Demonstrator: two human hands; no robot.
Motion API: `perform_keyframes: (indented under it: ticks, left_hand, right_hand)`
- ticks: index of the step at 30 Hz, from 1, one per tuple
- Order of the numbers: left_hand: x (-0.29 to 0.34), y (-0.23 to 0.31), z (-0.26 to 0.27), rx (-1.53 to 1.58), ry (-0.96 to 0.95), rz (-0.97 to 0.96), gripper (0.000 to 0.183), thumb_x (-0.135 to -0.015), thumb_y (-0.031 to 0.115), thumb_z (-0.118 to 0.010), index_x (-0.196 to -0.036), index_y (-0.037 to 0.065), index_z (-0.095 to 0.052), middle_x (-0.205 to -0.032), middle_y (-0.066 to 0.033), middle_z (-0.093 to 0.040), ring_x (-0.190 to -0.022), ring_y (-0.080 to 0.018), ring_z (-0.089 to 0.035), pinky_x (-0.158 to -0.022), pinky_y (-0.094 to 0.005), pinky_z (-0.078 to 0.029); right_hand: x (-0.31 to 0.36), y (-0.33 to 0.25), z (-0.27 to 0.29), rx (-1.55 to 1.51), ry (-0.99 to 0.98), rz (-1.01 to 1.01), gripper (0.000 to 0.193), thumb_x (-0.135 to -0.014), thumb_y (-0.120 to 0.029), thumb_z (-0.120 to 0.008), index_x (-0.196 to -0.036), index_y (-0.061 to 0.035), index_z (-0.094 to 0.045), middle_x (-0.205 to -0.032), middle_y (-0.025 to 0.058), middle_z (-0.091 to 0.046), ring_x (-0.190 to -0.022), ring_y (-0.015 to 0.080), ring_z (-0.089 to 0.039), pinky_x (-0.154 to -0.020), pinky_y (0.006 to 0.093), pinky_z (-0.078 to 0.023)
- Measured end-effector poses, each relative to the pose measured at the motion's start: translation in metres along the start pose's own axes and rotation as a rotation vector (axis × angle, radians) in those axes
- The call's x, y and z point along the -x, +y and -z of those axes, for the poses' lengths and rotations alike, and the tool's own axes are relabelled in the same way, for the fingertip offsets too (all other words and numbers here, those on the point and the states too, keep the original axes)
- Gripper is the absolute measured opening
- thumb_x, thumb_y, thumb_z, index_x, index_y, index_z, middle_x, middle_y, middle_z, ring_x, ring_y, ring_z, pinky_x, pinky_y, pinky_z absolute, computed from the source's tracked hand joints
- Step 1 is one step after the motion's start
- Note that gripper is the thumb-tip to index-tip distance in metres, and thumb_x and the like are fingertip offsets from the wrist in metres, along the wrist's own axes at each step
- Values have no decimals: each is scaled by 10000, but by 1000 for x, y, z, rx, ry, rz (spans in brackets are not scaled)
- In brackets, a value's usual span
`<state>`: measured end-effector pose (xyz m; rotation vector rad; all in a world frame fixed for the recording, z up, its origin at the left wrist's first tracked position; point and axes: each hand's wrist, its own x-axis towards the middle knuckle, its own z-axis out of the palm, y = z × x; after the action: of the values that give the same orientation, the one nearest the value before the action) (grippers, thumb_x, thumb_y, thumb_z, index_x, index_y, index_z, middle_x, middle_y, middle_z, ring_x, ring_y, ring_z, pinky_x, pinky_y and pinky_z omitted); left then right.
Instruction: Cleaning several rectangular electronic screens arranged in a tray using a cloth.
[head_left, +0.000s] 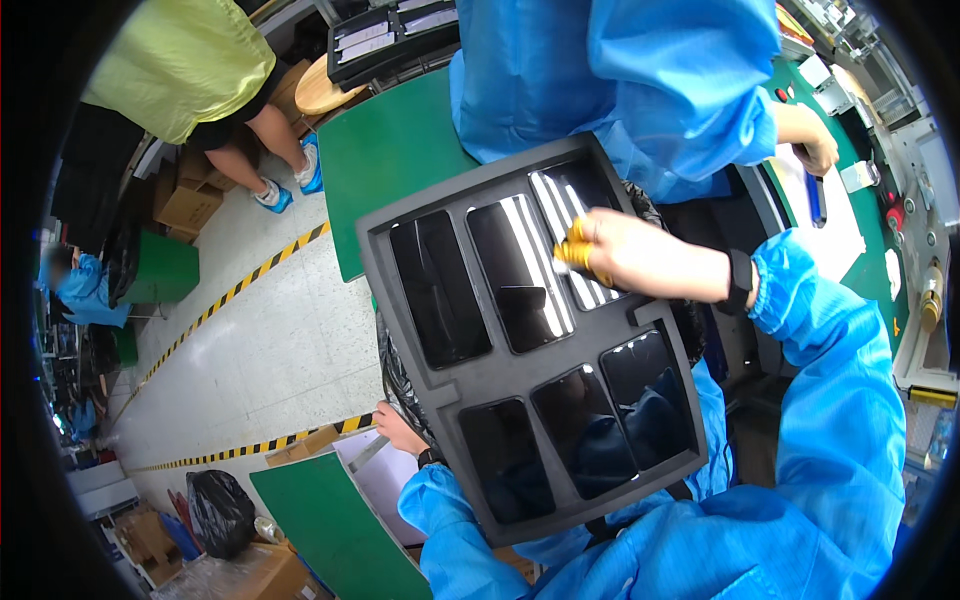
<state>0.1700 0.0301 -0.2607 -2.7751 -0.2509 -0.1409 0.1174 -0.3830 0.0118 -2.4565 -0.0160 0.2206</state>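
A black tray with moulded pockets lies tilted in front of me, holding several dark, glossy phone-sized glass panels. My right hand, with yellow finger cots on its fingertips, reaches over the tray from the right. Its fingers are bent and closed at the edge of the far right glass panel, which mirrors striped light; the palm covers part of it. Left of the tray, beside crumpled black plastic film, is my left hand, fingers curled together. What it grips is hidden; a thin grey strip shows beside it.
Across from me stands a co-worker in a blue smock, one hand on a blue tool. Green tables flank the tray. A person in a yellow top stands far left. Boxes and a black bag sit lower left.
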Motion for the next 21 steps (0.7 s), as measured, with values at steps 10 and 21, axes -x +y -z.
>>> perform_keyframes:
  ticks: [10,21]
  left_hand:
    - [-7,6,17,148,-68,7,94,-898,140,-406,-967,153,-469,-972,-48,-501,-919,-242,-566,-669,-362,-529]
    - [-1,12,41,212,-119,96,119,-900,152,-403,-971,152,-497,-990,-53,-516,-923,-254,-567,-641,-386,-536]
  right_hand:
    - [47,10,1,506,-97,712,154,-658,-140,-632,-760,-31,-670,-862,81,-549,-825,216,-544,-696,295,-507]
    - [42,-12,18,357,-107,460,138,-674,-52,-654,-801,3,-653,-866,135,-561,-801,274,-575,-696,349,-508]
